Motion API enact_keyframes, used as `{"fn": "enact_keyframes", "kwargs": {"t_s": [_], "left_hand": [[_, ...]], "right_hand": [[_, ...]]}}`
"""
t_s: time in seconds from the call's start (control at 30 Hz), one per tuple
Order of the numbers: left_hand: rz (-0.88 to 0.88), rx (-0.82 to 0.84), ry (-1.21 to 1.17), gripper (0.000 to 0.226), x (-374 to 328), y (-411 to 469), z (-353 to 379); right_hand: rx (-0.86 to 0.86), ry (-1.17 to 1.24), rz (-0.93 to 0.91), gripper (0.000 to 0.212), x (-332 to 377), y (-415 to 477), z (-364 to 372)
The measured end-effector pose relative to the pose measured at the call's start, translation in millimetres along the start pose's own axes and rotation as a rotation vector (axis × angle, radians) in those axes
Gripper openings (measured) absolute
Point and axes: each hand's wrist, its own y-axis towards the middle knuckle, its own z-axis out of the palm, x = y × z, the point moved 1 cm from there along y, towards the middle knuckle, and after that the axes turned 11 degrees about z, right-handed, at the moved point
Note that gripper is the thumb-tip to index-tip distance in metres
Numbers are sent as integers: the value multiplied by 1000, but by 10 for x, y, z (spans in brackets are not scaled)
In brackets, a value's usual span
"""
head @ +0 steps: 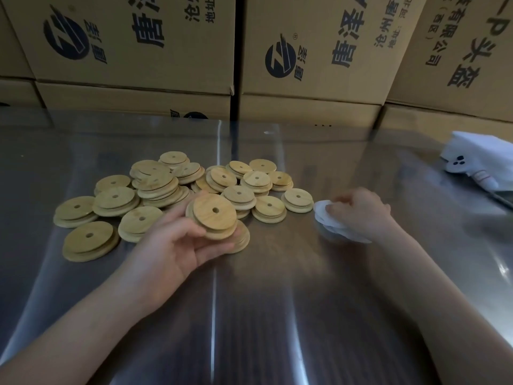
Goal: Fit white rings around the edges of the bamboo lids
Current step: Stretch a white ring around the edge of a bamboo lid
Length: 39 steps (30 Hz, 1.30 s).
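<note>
On the table [277,301], mid-left, loose heap of bamboo lids [155,179], round, each with a small centre hole, many overlapping or stacked in twos and threes, some lying single at the near-left edge of the heap. Left hand [172,245] comes in from near left, palm up, fingers curled under and thumb on the near rim of one held lid [215,211]; that lid is tilted, flat face toward the camera, lifted just above other lids at the near side of the heap. Right hand [361,211] is right of the heap, knuckles up, fingers curled down and pinching at a small pile of white rings [323,212] on the table, just beside the rightmost lids; motion blur there, can't tell how many rings it has. No ring visible on the held lid. Table surface is shiny, covered with a clear sheet showing glare streaks. Far right, crumpled white cloth [477,154] with black dots. Far side, wall of stacked cardboard boxes [319,51] with dark printed logos and characters.
</note>
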Motion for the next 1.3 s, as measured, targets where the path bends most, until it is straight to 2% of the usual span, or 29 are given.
{"fn": "enact_keyframes", "kwargs": {"t_s": [0.03,0.1,0.27,0.37,0.53,0.83,1.07,1.2,1.3], "left_hand": [[-37,14,-48,62,-8,-1,14],[-78,33,-80,54,-17,17,69],[-60,-35,125,41,27,184,233],[-68,-63,150,30,92,282,335],[-62,-65,127,31,207,343,388],[10,-47,195,34,243,277,292],[50,-52,245,32,231,267,283],[51,-56,198,35,222,280,276],[63,-67,179,34,230,287,265]], "right_hand": [[-12,-20,-6,23,3,17,10],[-50,-47,-21,21,-4,50,22],[-94,-11,-50,7,-20,71,2],[-125,-7,-54,11,-33,70,-27],[-118,-41,-91,24,-47,60,-69],[-136,-33,-152,34,-40,43,-69],[-67,422,-324,24,35,-154,-226],[134,768,-394,22,203,-356,-203],[318,930,-460,27,294,-511,-210]]}}
